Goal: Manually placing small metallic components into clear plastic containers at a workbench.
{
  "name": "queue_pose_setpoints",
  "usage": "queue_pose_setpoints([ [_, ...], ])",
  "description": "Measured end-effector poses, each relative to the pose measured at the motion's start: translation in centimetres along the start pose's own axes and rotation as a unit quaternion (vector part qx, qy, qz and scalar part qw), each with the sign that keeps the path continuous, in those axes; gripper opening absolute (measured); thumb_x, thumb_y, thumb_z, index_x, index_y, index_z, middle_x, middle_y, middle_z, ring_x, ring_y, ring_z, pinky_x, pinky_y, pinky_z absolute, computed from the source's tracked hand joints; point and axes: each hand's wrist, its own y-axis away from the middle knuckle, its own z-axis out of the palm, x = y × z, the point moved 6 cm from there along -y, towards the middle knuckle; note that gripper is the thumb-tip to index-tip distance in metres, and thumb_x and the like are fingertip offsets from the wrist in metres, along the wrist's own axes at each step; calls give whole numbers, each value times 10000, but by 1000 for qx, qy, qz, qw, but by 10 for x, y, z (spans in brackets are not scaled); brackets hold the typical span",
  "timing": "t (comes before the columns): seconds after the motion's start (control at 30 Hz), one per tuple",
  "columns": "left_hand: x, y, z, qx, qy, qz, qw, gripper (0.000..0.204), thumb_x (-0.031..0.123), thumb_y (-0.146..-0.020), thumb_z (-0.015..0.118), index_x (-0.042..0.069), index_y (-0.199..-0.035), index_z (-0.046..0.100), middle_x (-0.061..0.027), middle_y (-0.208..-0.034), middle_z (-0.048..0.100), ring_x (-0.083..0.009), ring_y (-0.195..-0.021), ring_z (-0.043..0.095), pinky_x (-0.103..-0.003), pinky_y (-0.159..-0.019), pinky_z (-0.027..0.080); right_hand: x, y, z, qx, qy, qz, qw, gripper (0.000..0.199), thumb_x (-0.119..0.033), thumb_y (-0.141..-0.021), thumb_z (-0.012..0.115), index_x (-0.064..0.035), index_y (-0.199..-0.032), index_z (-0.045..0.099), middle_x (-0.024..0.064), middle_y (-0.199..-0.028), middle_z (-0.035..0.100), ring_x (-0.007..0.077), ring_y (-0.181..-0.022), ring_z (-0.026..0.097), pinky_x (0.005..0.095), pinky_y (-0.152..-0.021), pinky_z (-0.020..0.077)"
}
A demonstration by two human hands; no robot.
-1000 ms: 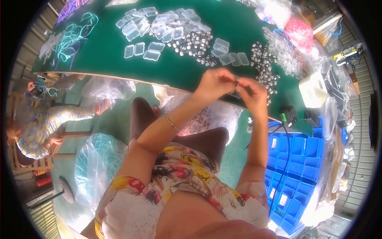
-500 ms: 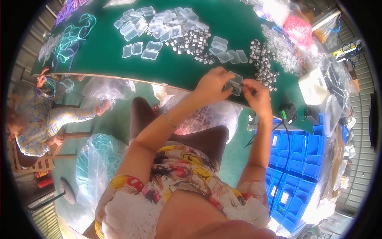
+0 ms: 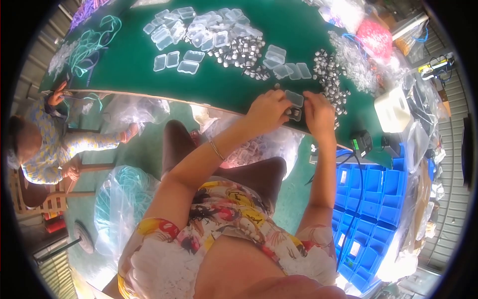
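Note:
A small clear plastic case [image 3: 295,98] stands open over the near edge of the green table, its lid raised on the far side. My left hand [image 3: 269,110] is closed around the left side of this case. Small black-and-white pieces [image 3: 296,112] show in its near half. My right hand [image 3: 320,114] is at the right edge of the case, fingers bent together and fingertips against it; the exact contact is partly hidden. Just beyond lie more clear cases [image 3: 298,71] and a heap of black-and-white pieces [image 3: 328,79].
Piled clear cases [image 3: 204,30] and small pieces [image 3: 244,52] lie farther back. Teal cords [image 3: 87,55] are at the far left, near a seated small person [image 3: 47,144]. Clear bags, a white jug [image 3: 392,109], a black device [image 3: 362,142] and blue bins [image 3: 371,199] stand right.
My right hand has shifted slightly, from pinching a small dark piece at the case to its right edge. The case's lid now stands farther back. The small person at left has moved their head.

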Motion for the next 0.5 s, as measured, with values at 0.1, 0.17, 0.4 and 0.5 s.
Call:
queue_pose_setpoints([
  [0.1,0,2,-1,-4,-2,5,1000,392,155,-702,789,98,-1065,651,-69,-1050,568,-290,-1012,576,-413,-838,497,1,-3,11,20,106,-49,993,296,-52,-779,708,-96,-1067,656,96,-890,637,298,-728,627,416,-651,473],
  [0.17,0,3,0,-7,-4,9,1000,401,154,-705,787,97,-1076,647,-70,-1050,570,-292,-1014,576,-414,-838,497,4,-3,15,1,110,-58,992,302,-32,-774,711,-88,-1063,643,104,-902,636,302,-719,624,407,-623,479],
  [0.4,1,4,-5,61,4,-9,998,473,164,-723,781,87,-1155,606,-107,-1062,563,-307,-990,587,-410,-824,503,-2,2,0,-58,-194,13,979,288,26,-717,757,-33,-969,629,129,-939,626,293,-725,622,369,-663,516],
  [0.5,-1,5,0,67,-23,26,997,431,170,-749,765,80,-1138,603,-106,-1041,554,-313,-963,586,-410,-802,505,-16,9,-7,-58,-198,-63,976,301,38,-720,755,-22,-992,642,136,-947,623,268,-738,631,332,-662,519],
])
